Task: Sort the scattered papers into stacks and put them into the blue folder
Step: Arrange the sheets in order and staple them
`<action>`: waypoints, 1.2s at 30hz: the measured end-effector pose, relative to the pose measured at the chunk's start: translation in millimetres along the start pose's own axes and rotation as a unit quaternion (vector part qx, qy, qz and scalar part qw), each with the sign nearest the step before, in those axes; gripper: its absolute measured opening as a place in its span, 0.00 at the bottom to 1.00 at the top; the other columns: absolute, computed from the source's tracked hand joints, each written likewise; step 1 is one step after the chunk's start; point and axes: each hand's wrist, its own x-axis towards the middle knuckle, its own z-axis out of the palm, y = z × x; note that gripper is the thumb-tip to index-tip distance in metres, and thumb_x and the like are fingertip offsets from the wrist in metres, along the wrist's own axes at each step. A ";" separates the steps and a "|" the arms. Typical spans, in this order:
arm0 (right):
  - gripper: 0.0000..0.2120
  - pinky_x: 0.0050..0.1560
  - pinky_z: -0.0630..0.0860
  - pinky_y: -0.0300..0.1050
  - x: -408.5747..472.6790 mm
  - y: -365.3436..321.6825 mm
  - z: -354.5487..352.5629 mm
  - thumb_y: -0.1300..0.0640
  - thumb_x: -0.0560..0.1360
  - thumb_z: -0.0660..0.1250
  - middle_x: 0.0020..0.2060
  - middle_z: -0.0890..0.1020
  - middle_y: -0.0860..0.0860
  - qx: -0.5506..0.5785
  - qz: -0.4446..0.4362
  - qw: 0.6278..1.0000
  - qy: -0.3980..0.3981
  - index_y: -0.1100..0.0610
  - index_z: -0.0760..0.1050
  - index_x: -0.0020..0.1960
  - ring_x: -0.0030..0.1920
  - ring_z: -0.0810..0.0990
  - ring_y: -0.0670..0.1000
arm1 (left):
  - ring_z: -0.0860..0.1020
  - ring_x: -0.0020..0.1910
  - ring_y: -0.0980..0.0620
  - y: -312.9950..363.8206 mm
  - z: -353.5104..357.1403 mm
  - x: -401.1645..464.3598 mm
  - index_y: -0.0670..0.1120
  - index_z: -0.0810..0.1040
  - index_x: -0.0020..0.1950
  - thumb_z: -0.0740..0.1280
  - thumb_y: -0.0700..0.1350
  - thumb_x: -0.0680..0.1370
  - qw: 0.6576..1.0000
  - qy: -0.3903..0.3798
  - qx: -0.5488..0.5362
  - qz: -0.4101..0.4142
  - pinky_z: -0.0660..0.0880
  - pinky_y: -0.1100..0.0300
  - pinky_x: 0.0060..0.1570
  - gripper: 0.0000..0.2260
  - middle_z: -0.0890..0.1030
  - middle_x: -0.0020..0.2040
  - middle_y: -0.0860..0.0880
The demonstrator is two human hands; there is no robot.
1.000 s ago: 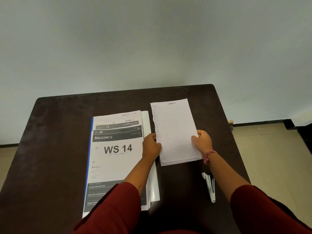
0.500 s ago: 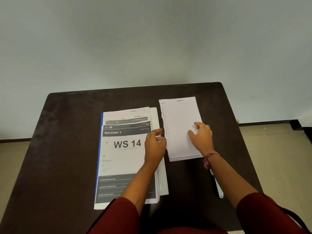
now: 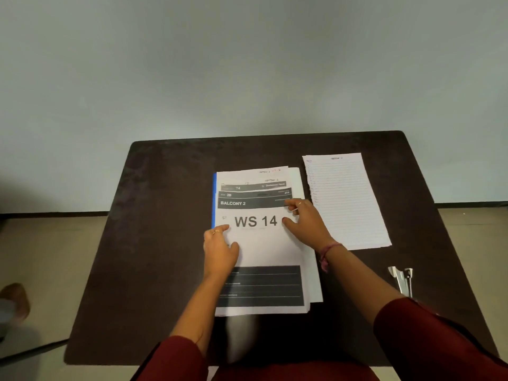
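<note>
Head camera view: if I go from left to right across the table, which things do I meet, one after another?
Blue folder edge → left hand on the printed stack → "WS 14" sheet on top of that stack → right hand → lined paper stack → stapler, nearer the front edge.

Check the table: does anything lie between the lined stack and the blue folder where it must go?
Only the right hand and its forearm cross the gap. The lined stack lies beside the blue folder, which already carries the printed stack.
</note>
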 end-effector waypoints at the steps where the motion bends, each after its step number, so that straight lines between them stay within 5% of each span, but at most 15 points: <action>1: 0.20 0.58 0.69 0.38 5.4 -5.6 5.6 0.58 0.75 0.70 0.60 0.75 0.54 -0.013 -0.008 1.000 -0.015 0.58 0.72 0.65 0.59 0.75 0.52 | 0.72 0.64 0.43 -7.0 -5.4 3.3 0.43 0.70 0.68 0.68 0.37 0.76 1.000 -0.005 0.005 -0.017 0.70 0.49 0.67 0.21 0.66 0.67 0.43; 7: 0.29 0.67 0.70 0.50 42.0 -33.7 30.7 0.52 0.71 0.74 0.65 0.73 0.54 -0.110 -0.027 0.991 -0.077 0.56 0.69 0.68 0.65 0.72 0.54 | 0.75 0.60 0.46 -23.5 -25.1 21.3 0.42 0.68 0.68 0.70 0.40 0.75 0.998 -0.025 -0.029 -0.047 0.75 0.51 0.61 0.22 0.68 0.65 0.45; 14: 0.37 0.65 0.65 0.54 80.8 -48.7 46.9 0.45 0.66 0.76 0.65 0.71 0.53 -0.277 -0.013 0.957 -0.085 0.52 0.66 0.70 0.65 0.69 0.55 | 0.76 0.48 0.55 -27.5 -32.9 46.3 0.40 0.69 0.66 0.67 0.38 0.77 0.993 -0.041 -0.083 -0.070 0.69 0.72 0.34 0.19 0.77 0.59 0.44; 24: 0.38 0.61 0.64 0.51 104.1 -47.4 50.7 0.36 0.62 0.76 0.60 0.73 0.53 -0.387 -0.019 0.914 -0.123 0.51 0.68 0.65 0.61 0.70 0.54 | 0.82 0.46 0.53 -41.4 -29.2 59.0 0.47 0.75 0.56 0.67 0.38 0.76 0.990 -0.071 -0.113 -0.047 0.76 0.71 0.33 0.10 0.78 0.60 0.46; 32: 0.34 0.60 0.61 0.52 117.8 -58.0 46.5 0.34 0.61 0.75 0.54 0.78 0.52 -0.419 -0.036 0.892 -0.168 0.51 0.72 0.58 0.57 0.71 0.53 | 0.80 0.53 0.49 -40.2 -33.4 58.6 0.44 0.74 0.62 0.68 0.38 0.77 0.991 -0.091 -0.095 -0.031 0.75 0.71 0.36 0.14 0.72 0.63 0.47; 36: 0.33 0.57 0.69 0.49 114.4 -62.2 44.5 0.36 0.63 0.75 0.53 0.77 0.53 -0.398 -0.048 0.895 -0.197 0.53 0.75 0.61 0.52 0.76 0.53 | 0.80 0.46 0.54 -40.2 -35.8 57.1 0.44 0.73 0.62 0.67 0.38 0.77 0.990 -0.091 -0.104 -0.022 0.75 0.73 0.33 0.15 0.73 0.63 0.46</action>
